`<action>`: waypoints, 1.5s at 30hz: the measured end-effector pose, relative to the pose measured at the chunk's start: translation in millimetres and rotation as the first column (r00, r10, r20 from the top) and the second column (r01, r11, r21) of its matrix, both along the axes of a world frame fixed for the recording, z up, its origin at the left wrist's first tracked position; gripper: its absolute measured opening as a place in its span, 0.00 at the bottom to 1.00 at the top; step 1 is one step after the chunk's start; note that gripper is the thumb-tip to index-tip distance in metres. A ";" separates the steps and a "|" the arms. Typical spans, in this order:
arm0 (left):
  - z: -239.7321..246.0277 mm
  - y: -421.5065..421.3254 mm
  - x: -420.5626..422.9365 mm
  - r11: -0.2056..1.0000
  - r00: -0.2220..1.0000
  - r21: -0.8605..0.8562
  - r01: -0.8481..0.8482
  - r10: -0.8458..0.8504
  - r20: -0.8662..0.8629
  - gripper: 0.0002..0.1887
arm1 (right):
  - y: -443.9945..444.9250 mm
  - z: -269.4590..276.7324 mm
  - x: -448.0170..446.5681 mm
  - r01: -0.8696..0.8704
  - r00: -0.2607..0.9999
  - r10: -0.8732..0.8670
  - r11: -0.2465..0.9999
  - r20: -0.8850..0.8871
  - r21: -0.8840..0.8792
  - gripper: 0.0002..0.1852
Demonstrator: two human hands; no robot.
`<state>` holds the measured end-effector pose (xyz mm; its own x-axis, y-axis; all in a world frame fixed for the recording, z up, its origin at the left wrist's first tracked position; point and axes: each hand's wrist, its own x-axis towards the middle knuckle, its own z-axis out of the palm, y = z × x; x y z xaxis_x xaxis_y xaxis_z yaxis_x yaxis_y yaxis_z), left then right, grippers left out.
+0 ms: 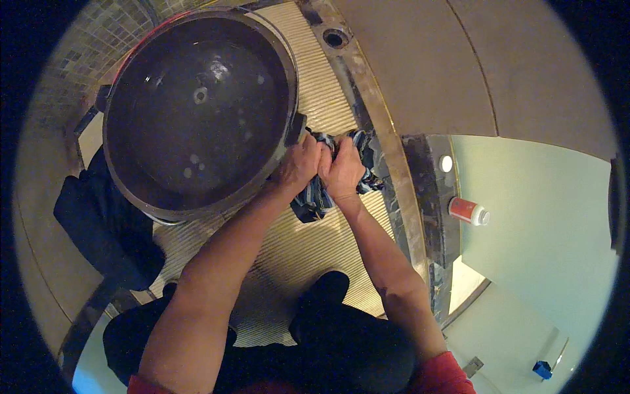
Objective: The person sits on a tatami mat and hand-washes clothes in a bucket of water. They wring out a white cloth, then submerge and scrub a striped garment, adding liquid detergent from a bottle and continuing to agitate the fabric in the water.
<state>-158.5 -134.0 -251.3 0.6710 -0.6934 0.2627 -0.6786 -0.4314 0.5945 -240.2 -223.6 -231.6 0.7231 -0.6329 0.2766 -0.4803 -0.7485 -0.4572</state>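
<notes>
Both of my fists are closed on a dark patterned cloth with blue and white stripes (310,197), bunched up low over the ribbed floor (275,246). My left hand (301,165) grips it right beside a large dark round tub (179,214), close to the tub's side handle (297,129). Pressed against it, my right hand (344,170) clasps the same cloth, and folds stick out past the knuckles. Inside the tub, light glints and pale spots show on a dark surface that looks like water. The fingertips are hidden in the folds.
Dark fabric (113,226) lies left of the tub. A stone ledge (393,147) with a round drain hole (335,38) borders the floor. On the right are a white bottle with a red label (465,210), a white round lid (445,163) and a blue brush-like item (543,369).
</notes>
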 end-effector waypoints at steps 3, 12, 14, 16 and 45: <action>-0.9 -7.2 -2.4 0.983 0.988 -0.110 -0.147 0.139 -0.073 0.19 | -17.6 11.7 5.8 -0.029 0.998 0.024 0.997 -0.062 -0.077 0.28; 13.1 37.1 -24.4 0.999 0.994 0.005 -0.041 0.042 -0.106 0.21 | 32.7 19.2 -22.1 0.040 0.998 -0.037 0.997 -0.041 0.060 0.16; 1.8 43.6 -27.1 0.999 0.999 0.013 -0.035 0.035 -0.024 0.21 | 41.4 3.6 -27.6 -0.017 0.999 0.021 0.995 0.045 -0.103 0.19; 0.7 42.8 -23.5 0.999 0.998 0.036 -0.030 0.028 0.049 0.20 | 34.6 -2.5 -20.9 0.040 0.999 -0.041 0.998 -0.017 -0.047 0.21; -2.7 -11.6 10.6 0.989 0.996 -0.147 -0.011 -0.003 -0.095 0.11 | -16.7 20.4 1.1 0.091 0.981 -0.053 0.975 -0.187 0.202 0.31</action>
